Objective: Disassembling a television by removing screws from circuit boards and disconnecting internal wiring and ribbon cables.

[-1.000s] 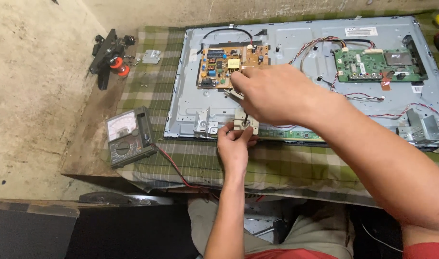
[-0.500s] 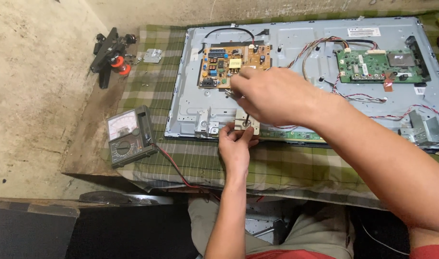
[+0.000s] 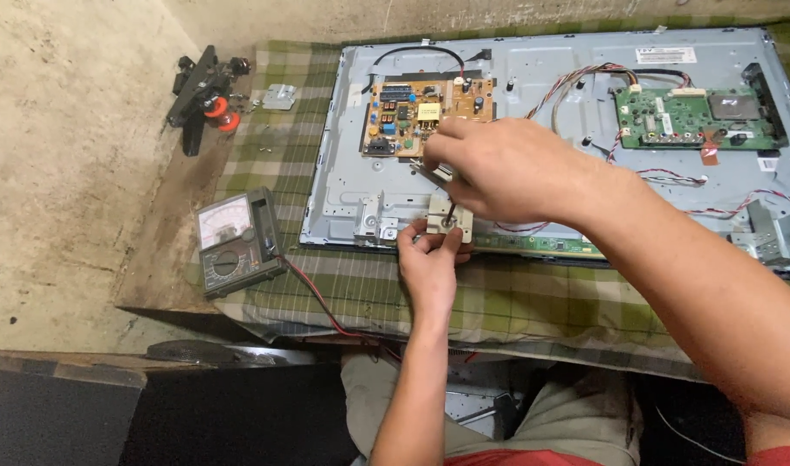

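Note:
An opened flat television (image 3: 542, 78) lies back-up on a green plaid cloth (image 3: 343, 285), its grey metal chassis bare. My left hand (image 3: 429, 259) pinches a small cream bracket (image 3: 451, 216) at the chassis's near edge. My right hand (image 3: 507, 168) hovers over it, gripping a thin screwdriver (image 3: 447, 207) whose tip stands on the bracket. An orange-brown power board (image 3: 425, 112) sits just beyond my right hand. A green main board (image 3: 697, 116) is at the far right, with twisted red and white wires (image 3: 671, 177) running from it.
An analogue multimeter (image 3: 235, 242) lies on the cloth at the left, its red and black leads (image 3: 326, 311) trailing off the near edge. A black tool with red parts (image 3: 205, 99) rests on the concrete bench at far left. A small metal plate (image 3: 279, 97) lies nearby.
Both hands stay on the bracket and screwdriver. The view has shifted slightly; nothing else has moved.

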